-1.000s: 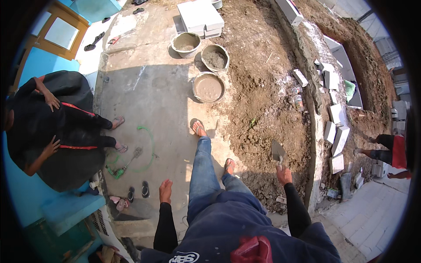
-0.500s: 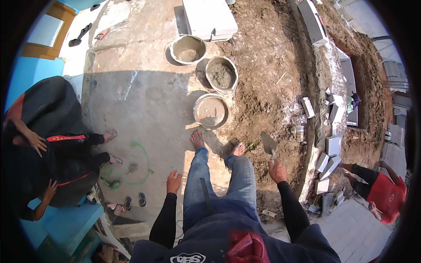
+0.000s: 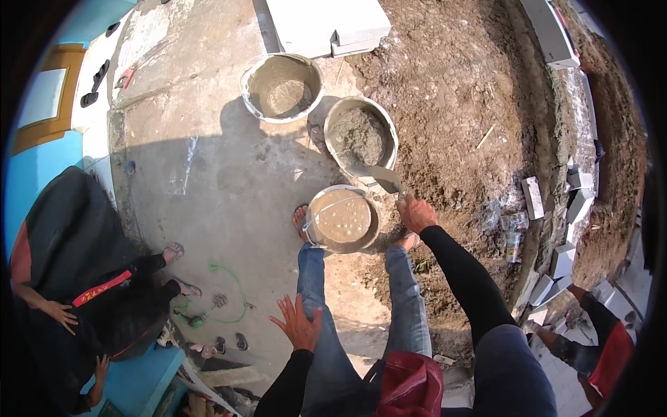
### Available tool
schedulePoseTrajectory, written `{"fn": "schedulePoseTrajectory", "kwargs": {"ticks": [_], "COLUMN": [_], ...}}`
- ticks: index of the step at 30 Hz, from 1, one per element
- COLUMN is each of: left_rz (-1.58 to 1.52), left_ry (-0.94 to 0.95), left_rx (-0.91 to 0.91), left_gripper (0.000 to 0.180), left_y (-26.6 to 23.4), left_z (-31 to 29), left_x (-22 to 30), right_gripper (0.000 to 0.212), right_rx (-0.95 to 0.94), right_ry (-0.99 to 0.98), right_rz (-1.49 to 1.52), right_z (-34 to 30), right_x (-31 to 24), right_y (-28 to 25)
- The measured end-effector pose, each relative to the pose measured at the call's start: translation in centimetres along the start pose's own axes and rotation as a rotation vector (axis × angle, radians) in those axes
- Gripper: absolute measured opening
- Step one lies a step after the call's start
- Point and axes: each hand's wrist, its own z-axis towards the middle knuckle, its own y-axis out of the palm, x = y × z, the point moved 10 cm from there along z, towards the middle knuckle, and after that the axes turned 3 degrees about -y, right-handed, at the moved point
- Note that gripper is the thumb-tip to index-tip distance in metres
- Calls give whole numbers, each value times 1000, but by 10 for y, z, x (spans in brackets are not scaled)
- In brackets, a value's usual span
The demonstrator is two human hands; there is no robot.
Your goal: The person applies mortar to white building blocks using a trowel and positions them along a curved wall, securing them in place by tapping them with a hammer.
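My right hand is closed round the handle of a trowel. The blade reaches over the near rim of a bucket that holds thick grey mortar. Whether the blade touches the mortar, I cannot tell. Nearer my feet stands a bucket of cloudy brown water with bubbles and a thin wire handle. A third bucket, with a little wet grey material at the bottom, stands farther off to the left. My left hand is spread over my left leg and holds nothing.
White blocks are stacked beyond the buckets. Loose soil runs along the right, beside a low wall with scattered blocks. A person in black sits at left near a green cord; another in red is at lower right.
I have bent toward the buckets, which appear closer. My right hand has carried the trowel left to the mortar bucket. My left hand has moved forward with its fingers spread.
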Motion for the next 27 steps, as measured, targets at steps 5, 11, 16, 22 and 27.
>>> {"fn": "schedulePoseTrajectory", "kwargs": {"ticks": [5, 11, 16, 22, 27], "left_rz": [55, 58, 30, 8, -9], "left_ry": [82, 88, 7, 49, 62], "left_rx": [-41, -163, -163, -188, -176], "left_gripper": [82, 85, 85, 80, 78], "left_y": [-8, -12, -35, -27, -25], "left_z": [40, 71, 82, 87, 92], "left_x": [7, -3, -19, -3, 5], "right_gripper": [43, 56, 45, 49, 58], "right_rx": [244, -30, -46, 165, 63], "right_ry": [157, -12, -99, -23, -12], "right_rz": [-23, 77, 167, 110, 92], "right_z": [123, 188, 156, 153, 161], "right_x": [25, -21, -53, -38, 15], "right_y": [-9, 99, 66, 33, 67]}}
